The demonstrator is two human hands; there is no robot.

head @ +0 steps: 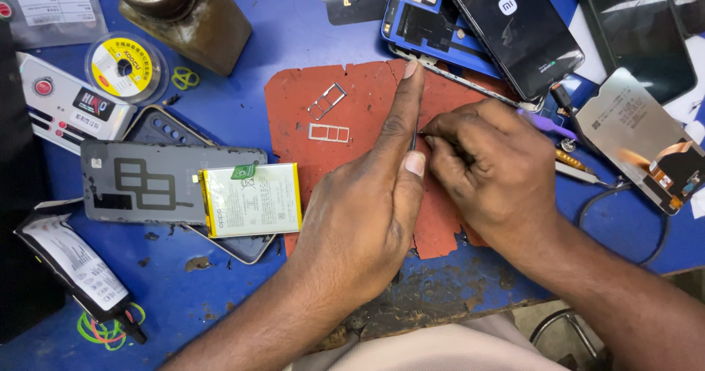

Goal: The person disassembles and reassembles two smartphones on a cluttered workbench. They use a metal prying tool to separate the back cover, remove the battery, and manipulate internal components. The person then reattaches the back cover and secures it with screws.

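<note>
Dark phone screen [518, 26] lies top centre; white yellow-edged battery label [252, 200] sits left; black-white tube package [73, 264], perhaps glue, lower left.

Two bare forearms, no sleeves, no gloves. Left hand [363, 209] and right hand [485, 169]: no rings, no watch (wrists bare). Nails short, pale. Light-coloured garment at bottom edge.

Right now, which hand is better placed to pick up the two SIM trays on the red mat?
Probably the left hand: its forefinger stretches up the red mat, close beside the SIM trays. The right hand lies farther off, its fingers pinching a thin tool.
</note>
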